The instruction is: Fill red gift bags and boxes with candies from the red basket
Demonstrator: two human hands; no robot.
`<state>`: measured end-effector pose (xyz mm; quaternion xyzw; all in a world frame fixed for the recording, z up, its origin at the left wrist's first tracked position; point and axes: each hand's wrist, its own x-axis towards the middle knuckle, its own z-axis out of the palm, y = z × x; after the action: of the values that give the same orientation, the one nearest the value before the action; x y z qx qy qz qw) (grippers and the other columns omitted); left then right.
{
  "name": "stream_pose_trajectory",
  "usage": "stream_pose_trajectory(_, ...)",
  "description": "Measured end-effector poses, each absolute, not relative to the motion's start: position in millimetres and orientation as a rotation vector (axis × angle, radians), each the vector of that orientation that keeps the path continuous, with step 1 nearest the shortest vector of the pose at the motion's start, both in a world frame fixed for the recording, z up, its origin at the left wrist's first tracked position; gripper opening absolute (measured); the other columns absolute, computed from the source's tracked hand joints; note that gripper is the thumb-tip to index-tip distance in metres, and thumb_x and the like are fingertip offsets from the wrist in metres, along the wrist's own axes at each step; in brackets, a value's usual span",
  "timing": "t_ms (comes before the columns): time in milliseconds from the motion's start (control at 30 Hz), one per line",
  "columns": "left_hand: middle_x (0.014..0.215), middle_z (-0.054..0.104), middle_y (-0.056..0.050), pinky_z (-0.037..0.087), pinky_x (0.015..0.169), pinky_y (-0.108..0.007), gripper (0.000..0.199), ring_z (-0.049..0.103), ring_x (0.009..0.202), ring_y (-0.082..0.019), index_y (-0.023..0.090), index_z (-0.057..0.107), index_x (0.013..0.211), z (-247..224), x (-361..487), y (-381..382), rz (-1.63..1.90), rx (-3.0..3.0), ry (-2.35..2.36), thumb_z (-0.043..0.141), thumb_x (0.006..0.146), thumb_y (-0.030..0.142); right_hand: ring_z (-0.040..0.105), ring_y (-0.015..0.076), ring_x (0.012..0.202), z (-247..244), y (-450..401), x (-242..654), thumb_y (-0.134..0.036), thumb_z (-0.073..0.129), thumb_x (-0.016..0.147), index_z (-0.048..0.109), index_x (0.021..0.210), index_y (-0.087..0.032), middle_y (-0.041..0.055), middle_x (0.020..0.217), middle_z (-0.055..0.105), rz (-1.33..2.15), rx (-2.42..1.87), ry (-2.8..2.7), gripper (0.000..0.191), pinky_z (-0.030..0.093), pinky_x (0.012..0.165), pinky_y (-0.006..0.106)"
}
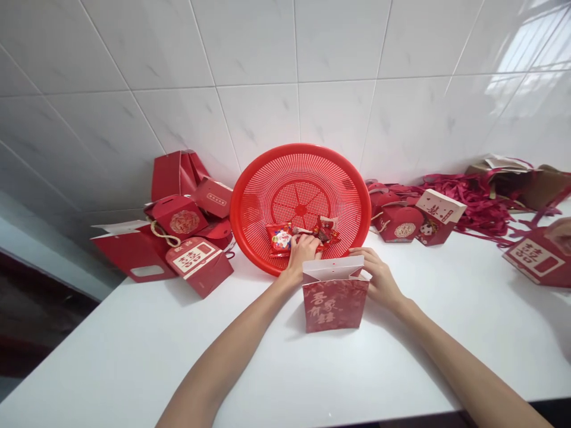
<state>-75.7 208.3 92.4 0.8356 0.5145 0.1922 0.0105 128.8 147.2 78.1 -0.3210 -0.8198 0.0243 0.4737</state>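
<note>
A red paper box (335, 304) stands upright with its top open on the white table. Just behind it, a red plastic basket (245, 196) leans back against the tiled wall, with several wrapped sweets low inside. My left hand (304, 252) reaches over the basket's front rim among the sweets, beside a red packet (280, 239); its fingertips are partly hidden, so what they hold cannot be seen. At the box's right side is my right hand (377, 276), its fingers along the rear edge and partly hidden behind the box.
Red boxes (200, 264) are piled at the left by the wall, and more boxes (397, 223) sit right of the basket. Dark pink ribbons (473, 202) lie farther right. Another person's hand (559, 235) touches a red box (537, 255) at the right edge.
</note>
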Motion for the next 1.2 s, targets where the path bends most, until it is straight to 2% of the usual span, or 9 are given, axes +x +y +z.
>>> stream_pose_trajectory(300,0.103,0.068,-0.006,0.03,0.1,-0.042,0.009,0.055,0.107,-0.023,0.017,0.065,0.094,87.8,-75.3,209.4,0.648,2.626,1.516,0.056,0.091,0.021,0.063,0.0267,0.102,77.2,148.0,130.2,-0.023,0.052,0.097,0.066,0.096,-0.024,0.0103,0.099,0.07,0.073,-0.784,-2.013,0.014,0.056,0.082,0.044)
stream_pose_trajectory(733,0.111,0.068,-0.008,0.032,0.099,-0.041,0.014,0.055,0.112,-0.024,0.018,0.065,0.102,88.1,-74.8,211.1,0.573,2.642,1.517,0.057,0.092,0.021,0.063,0.0268,0.101,77.3,147.7,131.1,-0.025,0.053,0.096,0.067,0.095,-0.023,0.0107,0.1,0.07,0.095,-0.798,-2.015,0.013,0.056,0.081,0.044)
stream_pose_trajectory(1000,0.102,0.067,-0.008,0.036,0.094,-0.041,0.003,0.057,0.106,-0.025,0.019,0.061,0.091,84.1,-74.3,217.2,0.503,2.676,1.563,0.059,0.088,0.02,0.063,0.0264,0.101,79.2,146.8,130.8,-0.021,0.053,0.096,0.066,0.095,-0.023,0.0101,0.098,0.07,0.097,-0.79,-2.014,0.013,0.057,0.081,0.043)
stream_pose_trajectory(1200,0.101,0.068,-0.007,0.037,0.097,-0.039,0.003,0.057,0.104,-0.023,0.019,0.061,0.088,83.8,-74.2,215.6,0.55,2.71,1.543,0.062,0.088,0.021,0.063,0.0269,0.102,78.2,146.9,131.2,-0.023,0.052,0.096,0.066,0.092,-0.023,0.0106,0.099,0.07,0.096,-0.821,-2.024,0.014,0.057,0.082,0.044)
